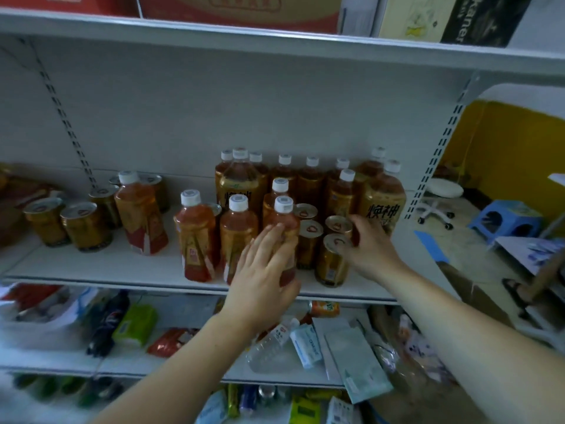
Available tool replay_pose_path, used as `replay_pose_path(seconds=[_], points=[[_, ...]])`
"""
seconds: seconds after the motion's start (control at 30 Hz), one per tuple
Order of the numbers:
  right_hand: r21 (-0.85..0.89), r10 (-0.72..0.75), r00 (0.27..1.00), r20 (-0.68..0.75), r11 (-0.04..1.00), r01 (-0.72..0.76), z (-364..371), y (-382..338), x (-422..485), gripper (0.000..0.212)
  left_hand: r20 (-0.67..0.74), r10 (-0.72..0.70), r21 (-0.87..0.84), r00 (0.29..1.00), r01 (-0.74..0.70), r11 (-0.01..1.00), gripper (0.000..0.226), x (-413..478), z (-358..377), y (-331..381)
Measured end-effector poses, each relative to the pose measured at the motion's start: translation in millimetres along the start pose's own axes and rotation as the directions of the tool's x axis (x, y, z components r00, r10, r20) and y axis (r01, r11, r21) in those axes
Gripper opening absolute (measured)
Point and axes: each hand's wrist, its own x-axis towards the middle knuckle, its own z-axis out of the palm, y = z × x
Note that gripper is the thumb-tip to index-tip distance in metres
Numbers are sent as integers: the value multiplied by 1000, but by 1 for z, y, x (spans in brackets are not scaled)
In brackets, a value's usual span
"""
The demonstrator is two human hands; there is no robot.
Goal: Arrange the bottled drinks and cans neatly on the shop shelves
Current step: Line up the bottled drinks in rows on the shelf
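On the white shelf (122,267) stand several orange tea bottles with white caps and several gold cans. My left hand (260,276) holds the front tea bottle (284,221), fingers across its front and thumb on its right side. Just to the right, my right hand (370,249) grips a gold can (330,267) at the shelf's front, thumb on its lid and fingers curled behind it. Two more cans (308,240) stand close behind and beside it. Other tea bottles (195,240) stand to the left of the held one.
Larger amber bottles (385,203) line the back right of the shelf. A lone bottle (140,215) and loose cans (85,228) stand at the left. Cardboard boxes (238,10) sit on the shelf above, mixed goods (275,341) below. A blue stool (504,221) stands on the floor at right.
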Motion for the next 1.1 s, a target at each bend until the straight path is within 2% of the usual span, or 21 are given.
replay_pose_path(seconds=[0.07, 0.13, 0.27, 0.4, 0.47, 0.53, 0.67, 0.73, 0.8, 0.9, 1.0, 1.07, 1.1], points=[[-51, 12, 988, 155, 999, -4, 7, 19, -1, 83, 81, -77, -46, 994, 80, 996, 66, 5, 12, 20], [-28, 9, 981, 194, 1000, -4, 17, 30, -3, 88, 125, -128, -54, 984, 135, 989, 67, 9, 20, 35], [83, -74, 992, 107, 994, 65, 17, 48, -12, 65, 155, -193, -105, 969, 211, 972, 66, 18, 28, 56], [86, -19, 1000, 1, 996, 18, -5, 89, -18, 63, 249, -172, -89, 953, 199, 976, 68, 47, 45, 75], [112, 28, 999, -23, 993, -26, -16, 107, -16, 66, 295, -166, -13, 941, 178, 984, 72, 73, 63, 78], [171, 44, 999, -2, 984, -43, -20, 115, -12, 72, 332, -218, 116, 918, 189, 975, 73, 99, 81, 74], [300, 29, 999, 32, 953, -37, -17, 123, -6, 69, 349, -338, 397, 874, 189, 898, 81, 127, 106, 67], [325, 28, 999, 17, 945, -32, -17, 128, -7, 69, 341, -341, 430, 876, 178, 885, 81, 129, 112, 67], [352, 40, 999, -10, 935, -34, -16, 133, -10, 72, 323, -292, 424, 900, 137, 895, 72, 129, 113, 67], [408, 78, 997, -26, 911, -60, -16, 137, -14, 81, 296, -216, 307, 930, 122, 944, 61, 124, 109, 68], [456, 95, 993, -70, 888, -52, -22, 135, -14, 75, 206, -146, 11, 968, 147, 989, 52, 107, 100, 79], [517, 105, 986, -128, 856, -24, -29, 128, -15, 71, 108, -205, -272, 973, 227, 935, 48, 91, 85, 90], [553, 107, 983, -148, 833, -7, -34, 122, -16, 68, 80, -263, -412, 961, 273, 869, 47, 82, 75, 96]])
